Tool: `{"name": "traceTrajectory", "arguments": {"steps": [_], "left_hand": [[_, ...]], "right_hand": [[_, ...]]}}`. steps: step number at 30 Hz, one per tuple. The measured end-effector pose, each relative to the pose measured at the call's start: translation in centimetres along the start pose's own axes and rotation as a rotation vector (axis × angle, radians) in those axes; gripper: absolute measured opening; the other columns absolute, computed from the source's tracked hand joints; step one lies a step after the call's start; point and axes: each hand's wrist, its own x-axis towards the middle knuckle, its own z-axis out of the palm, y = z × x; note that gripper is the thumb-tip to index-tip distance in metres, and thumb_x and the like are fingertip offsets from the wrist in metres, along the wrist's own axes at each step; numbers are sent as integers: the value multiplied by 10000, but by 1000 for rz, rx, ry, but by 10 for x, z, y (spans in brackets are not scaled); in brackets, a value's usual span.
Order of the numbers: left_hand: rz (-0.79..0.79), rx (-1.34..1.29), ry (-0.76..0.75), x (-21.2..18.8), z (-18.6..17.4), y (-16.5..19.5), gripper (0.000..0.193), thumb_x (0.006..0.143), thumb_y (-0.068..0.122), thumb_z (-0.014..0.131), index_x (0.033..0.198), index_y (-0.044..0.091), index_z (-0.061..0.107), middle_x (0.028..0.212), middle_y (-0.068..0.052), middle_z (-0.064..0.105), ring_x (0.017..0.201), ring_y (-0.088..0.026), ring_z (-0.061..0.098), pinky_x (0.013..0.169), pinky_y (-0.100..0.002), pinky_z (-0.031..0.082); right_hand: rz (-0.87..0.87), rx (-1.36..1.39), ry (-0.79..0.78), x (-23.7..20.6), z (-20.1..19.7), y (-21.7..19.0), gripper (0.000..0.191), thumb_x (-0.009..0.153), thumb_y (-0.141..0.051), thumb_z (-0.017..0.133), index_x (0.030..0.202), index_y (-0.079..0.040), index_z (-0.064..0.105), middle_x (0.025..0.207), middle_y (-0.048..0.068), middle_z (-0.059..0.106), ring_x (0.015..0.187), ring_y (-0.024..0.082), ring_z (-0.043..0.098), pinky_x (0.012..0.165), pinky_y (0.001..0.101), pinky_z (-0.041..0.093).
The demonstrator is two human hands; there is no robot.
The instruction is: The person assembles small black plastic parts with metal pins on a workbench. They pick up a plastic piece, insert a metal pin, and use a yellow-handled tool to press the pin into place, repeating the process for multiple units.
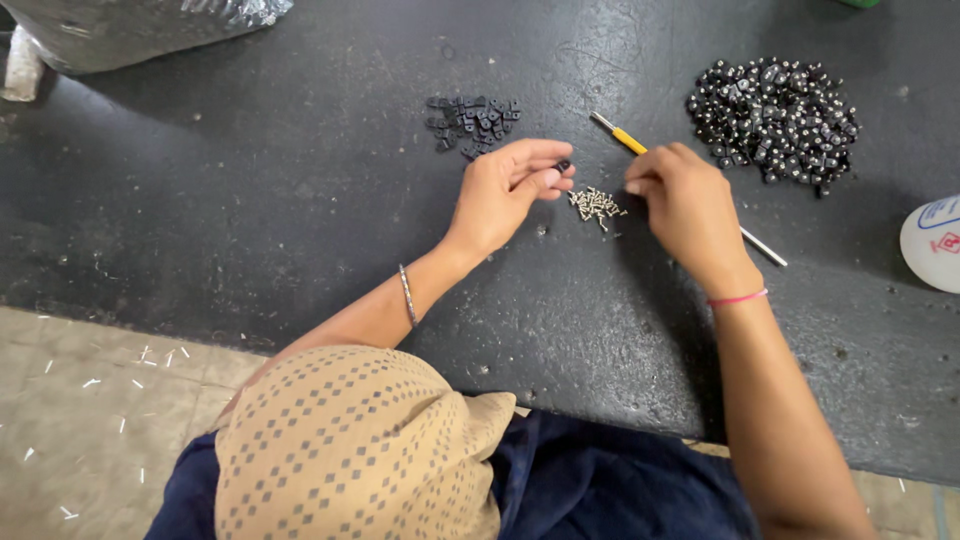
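My left hand (505,190) is curled around a small black part (563,166) pinched at its fingertips. My right hand (685,205) lies over a screwdriver (632,141) with a yellow grip and a metal shaft that sticks out past my wrist; its fingertips reach toward a little heap of silver screws (596,203) between the two hands. Whether the right hand actually grips the screwdriver or a screw is hidden. A small pile of bare black parts (472,122) lies just beyond my left hand. A larger pile of black parts with screws (775,120) lies beyond my right hand.
The dark work table (250,180) ends at a front edge near my lap. A clear plastic bag (130,25) sits at the far left corner. A white round container (935,240) is at the right edge. The tiled floor (90,420) shows at lower left.
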Motion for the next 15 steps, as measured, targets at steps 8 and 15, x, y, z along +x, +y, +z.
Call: {"name": "traceTrajectory", "arguments": {"steps": [8,15], "left_hand": [[-68,-66,12,2,1,-6,231,994,34,652,1208,-49,675,1057,-134,769,944,-168,767,812,-275,631],[-59,-61,1,1,4,-3,202,956,48,711,1132,-52,702,997,-106,768,895,-143,759,775,-264,628]], "right_hand": [[324,706,5,2,17,-3,143,975,-11,744,1113,23,734,975,31,744,867,70,687,793,216,556],[359,793,32,1,22,-12,106,980,-4,733,1084,13,731,974,29,747,867,66,696,809,218,577]]}}
